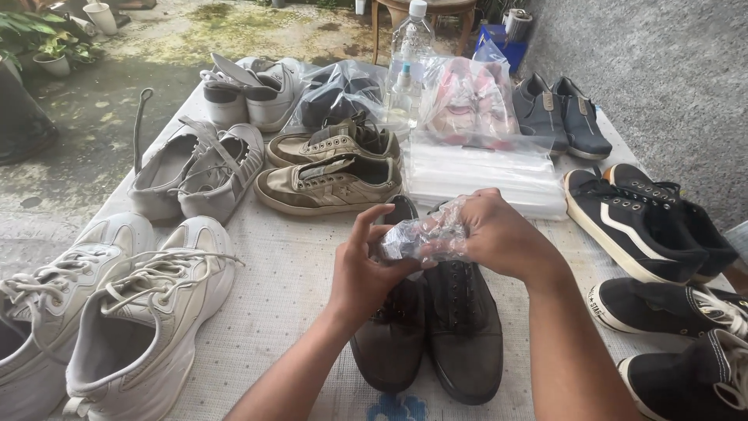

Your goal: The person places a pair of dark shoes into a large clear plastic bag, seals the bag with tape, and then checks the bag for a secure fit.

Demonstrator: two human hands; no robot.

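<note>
The crumpled clear plastic bag sits between both hands above the dark grey shoes on the desk. The left hand and right hand each pinch it. Thin film could tear if tugged apart hard.

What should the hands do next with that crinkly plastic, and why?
Probably pull the clear plastic bag open. Both the left hand and the right hand pinch it while it is bunched up, right above the dark grey pair of shoes. Other pairs at the back of the table already sit in clear bags, so this pair may be bagged too.
</note>
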